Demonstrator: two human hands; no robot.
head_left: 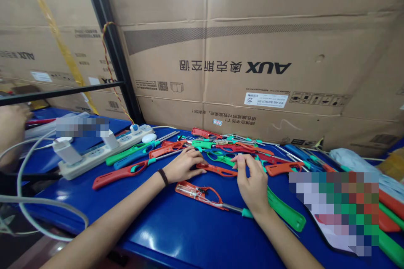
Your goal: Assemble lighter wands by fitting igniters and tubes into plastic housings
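Observation:
Both my hands rest on a blue table (176,231) amid several long red, green and blue plastic lighter shells. My left hand (183,166) has its fingers curled down onto one end of a red shell (217,170). My right hand (252,180) pinches the other end of that red shell with fingers pressed together. A green shell (285,212) lies under my right wrist. An open red shell half (198,192) showing inner wires and a metal rod lies just in front of my hands.
A white power strip (101,153) with plugs and grey cables sits at left. Large AUX cardboard boxes (252,67) wall off the back. Another person's hand (11,128) shows at the far left. More shells pile at right (388,206).

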